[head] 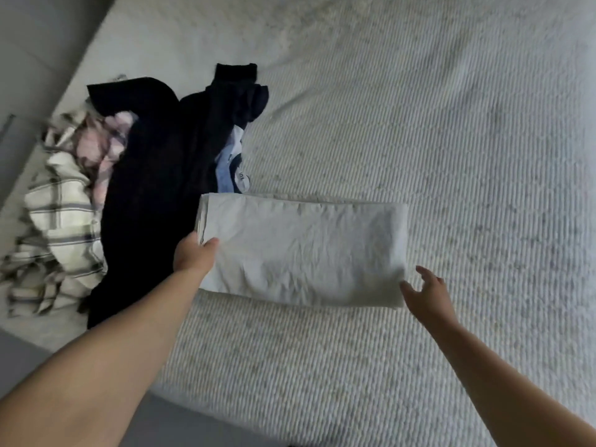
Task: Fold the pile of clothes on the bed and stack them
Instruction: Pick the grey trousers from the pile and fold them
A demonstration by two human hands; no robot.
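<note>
Grip: left hand [193, 256] pinches the near left corner of the folded white cloth [303, 253], thumb on top; right hand [425, 288] spread, just off the right end.
Where: on the bed [451, 140], beside the unfolded pile [145, 188] (dark and plaid pieces).
Handling: looks soft, light, floppy; best taken at both ends.

A pale textured bedspread [419, 140] with fine ribbed rows covers the bed from its near edge to its far edge, lightly rumpled toward the far side. Past the bed's left edge lies a strip of grey floor [29, 59], with a thin dark line near the upper left. A darker grey floor patch [180, 424] shows below the bed's near edge.
</note>
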